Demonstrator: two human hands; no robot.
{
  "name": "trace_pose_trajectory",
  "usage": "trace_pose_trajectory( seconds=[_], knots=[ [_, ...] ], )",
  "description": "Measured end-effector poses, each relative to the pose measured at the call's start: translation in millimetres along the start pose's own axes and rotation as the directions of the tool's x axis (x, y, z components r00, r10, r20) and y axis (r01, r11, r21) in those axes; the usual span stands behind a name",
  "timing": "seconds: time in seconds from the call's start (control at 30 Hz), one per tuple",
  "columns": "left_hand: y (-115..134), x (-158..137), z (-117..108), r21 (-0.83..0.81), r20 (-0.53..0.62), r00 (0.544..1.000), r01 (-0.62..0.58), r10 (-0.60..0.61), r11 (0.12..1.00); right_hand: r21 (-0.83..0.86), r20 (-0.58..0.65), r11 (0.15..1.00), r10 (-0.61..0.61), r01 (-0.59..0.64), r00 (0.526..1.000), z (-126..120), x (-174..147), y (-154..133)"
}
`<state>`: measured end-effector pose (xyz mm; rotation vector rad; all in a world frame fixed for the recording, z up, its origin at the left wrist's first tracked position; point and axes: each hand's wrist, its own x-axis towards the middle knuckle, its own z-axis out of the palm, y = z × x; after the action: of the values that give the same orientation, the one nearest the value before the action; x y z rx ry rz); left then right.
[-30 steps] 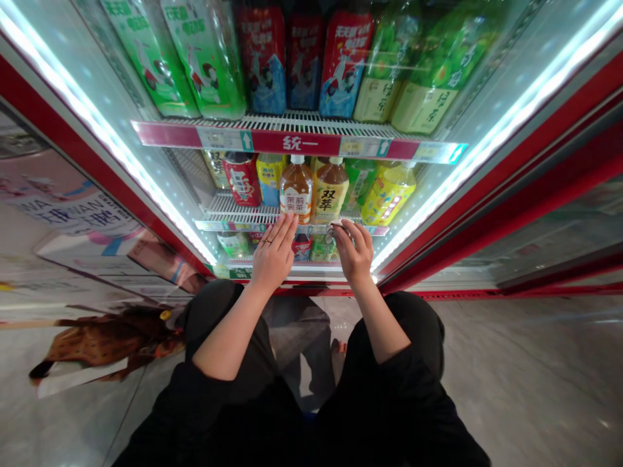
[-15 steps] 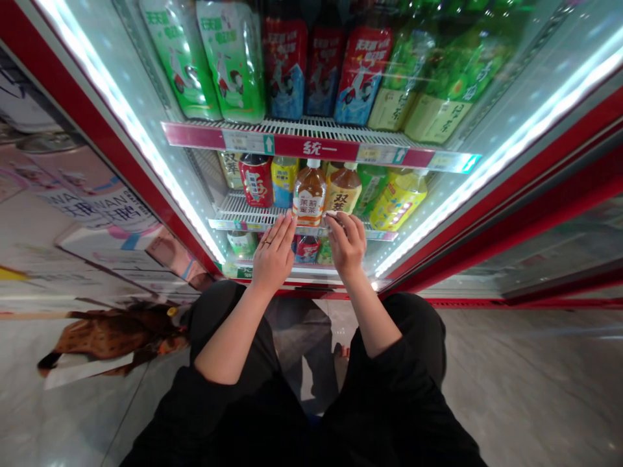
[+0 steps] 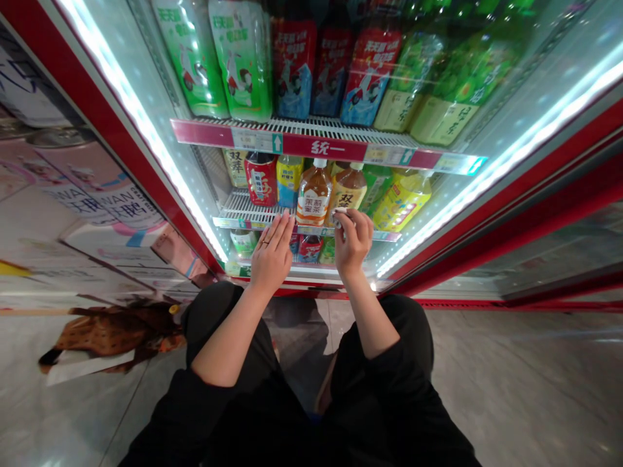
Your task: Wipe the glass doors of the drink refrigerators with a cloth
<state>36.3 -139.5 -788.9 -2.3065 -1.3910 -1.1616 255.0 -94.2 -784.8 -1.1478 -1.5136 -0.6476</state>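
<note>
My left hand (image 3: 272,253), a ring on one finger, is held flat with its fingers stretched out and together. It is in front of the drinks cooler's middle shelf (image 3: 238,202), just left of an amber bottle of jasmine tea (image 3: 314,198). I cannot tell whether its palm touches the front glass. On the bottle's right, my right hand (image 3: 354,243) has its fingers curled in a pinch. A small whitish wad (image 3: 339,213) shows at the fingertips, mostly hidden by them. Behind it stands a bottle with a cream label (image 3: 349,188).
The upper shelf's maroon price rail (image 3: 326,149) runs above my hands, under green bottles (image 3: 241,71) and red-and-blue bottles (image 3: 372,81). A red frame (image 3: 160,194) borders the left side, beside stacked cartons (image 3: 117,250). A brown patterned bag (image 3: 102,334) lies on the floor.
My right hand has shifted slightly to the right, and the whitish wad shows more at its fingertips. My left hand has stayed almost in place. The view has moved slightly.
</note>
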Motion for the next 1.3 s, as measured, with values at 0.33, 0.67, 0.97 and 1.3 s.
trace_pose_trajectory(
  seconds=[0.33,0.67,0.97,1.3],
  knots=[
    [8,6,0,0.002,0.040,0.999,0.033,-0.033,0.999,0.032,0.028,0.999,0.025,-0.026,0.999,-13,-26,11],
    [4,6,-7,-0.050,0.069,0.994,0.085,-0.082,0.995,0.036,0.110,0.999,-0.025,0.022,0.994,18,-19,-23],
    [-7,4,-13,0.017,0.057,0.996,0.060,-0.061,0.998,0.043,-0.070,0.998,0.047,-0.044,0.996,10,-24,-26],
    [-24,-7,-26,0.030,0.082,0.996,0.038,-0.040,0.999,0.058,0.042,0.993,-0.106,0.104,0.993,29,-17,-55]
  ],
)
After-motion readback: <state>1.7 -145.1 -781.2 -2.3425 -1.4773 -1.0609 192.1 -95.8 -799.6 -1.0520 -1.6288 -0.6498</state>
